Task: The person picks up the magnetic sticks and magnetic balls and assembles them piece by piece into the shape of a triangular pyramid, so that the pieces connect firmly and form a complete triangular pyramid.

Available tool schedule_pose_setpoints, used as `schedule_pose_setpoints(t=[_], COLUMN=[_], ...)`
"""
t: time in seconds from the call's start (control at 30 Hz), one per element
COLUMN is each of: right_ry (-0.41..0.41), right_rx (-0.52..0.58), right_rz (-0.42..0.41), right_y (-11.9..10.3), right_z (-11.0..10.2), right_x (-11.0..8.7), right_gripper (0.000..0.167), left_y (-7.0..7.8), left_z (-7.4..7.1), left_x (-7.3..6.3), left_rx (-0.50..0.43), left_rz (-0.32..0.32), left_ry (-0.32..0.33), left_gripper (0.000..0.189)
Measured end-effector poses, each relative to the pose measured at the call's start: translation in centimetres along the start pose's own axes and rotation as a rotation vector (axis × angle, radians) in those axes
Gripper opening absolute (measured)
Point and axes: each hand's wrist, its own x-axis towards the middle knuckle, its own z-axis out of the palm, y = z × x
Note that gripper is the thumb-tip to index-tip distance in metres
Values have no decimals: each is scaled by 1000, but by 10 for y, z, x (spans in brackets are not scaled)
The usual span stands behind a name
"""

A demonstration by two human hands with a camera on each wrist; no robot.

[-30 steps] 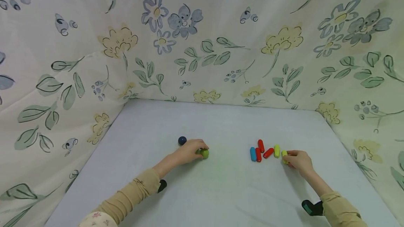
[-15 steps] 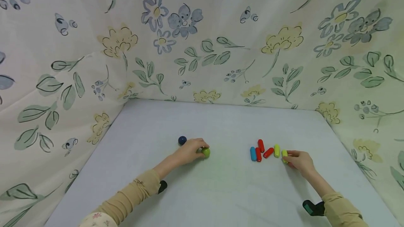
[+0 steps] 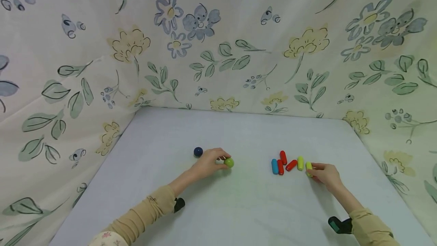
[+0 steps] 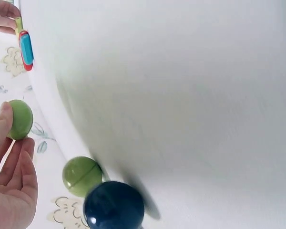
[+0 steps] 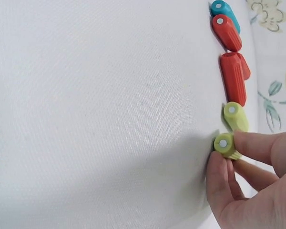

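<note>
Green ball: the held green ball [image 3: 229, 162] is at the fingertips of the left hand, over the middle of the table, left of the rods; whether it touches the surface cannot be told.
Left hand: the left hand [image 3: 208, 163] pinches that ball between thumb and fingers.
Yellow-green rod: the held yellow-green rod [image 3: 308, 169] is at the right end of the rod group.
Right hand: the right hand [image 3: 326, 175] pinches this rod between thumb and fingers, its white-dotted end facing the right wrist camera.
Neighbouring rod: a second yellow-green rod [image 3: 300, 163] lies just left of the held one, a gap between.
Red rods: three red rods [image 3: 291, 165] lie farther left, at differing angles.
Blue rod: one blue rod [image 3: 274, 166] is at the group's left end, just beside a red one.
Other balls: a dark blue ball [image 3: 198, 152] is behind and left of the left hand; a second green ball [image 4: 82, 176] shows near it in the left wrist view.
Sleeves: tan sleeves [image 3: 146, 208] on both arms, a black device [image 3: 339, 225] at each wrist.
Surroundings: white table [image 3: 252, 208], with floral cloth [image 3: 222, 82] behind and at both sides.
</note>
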Motion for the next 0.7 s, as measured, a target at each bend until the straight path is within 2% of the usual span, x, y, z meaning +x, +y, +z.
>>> schedule_pose_setpoints(t=[0.13, 0.33, 0.57, 0.7], right_ry=[-11, -17, -22, -29], right_rx=[9, 17, 15, 26], right_rz=[-2, -1, 0, -2], right_y=[1, 0, 1, 2], right_z=[-1, -2, -2, -3], right_x=[0, 0, 2, 3], right_gripper=[58, 58, 58, 58], left_y=[4, 10, 17, 19], left_z=[6, 12, 17, 23], left_x=[1, 3, 8, 10], left_rx=[-103, -320, -451, -483], left_rz=[-7, -87, -190, -250], left_ry=[32, 29, 16, 9], left_gripper=[35, 32, 30, 29])
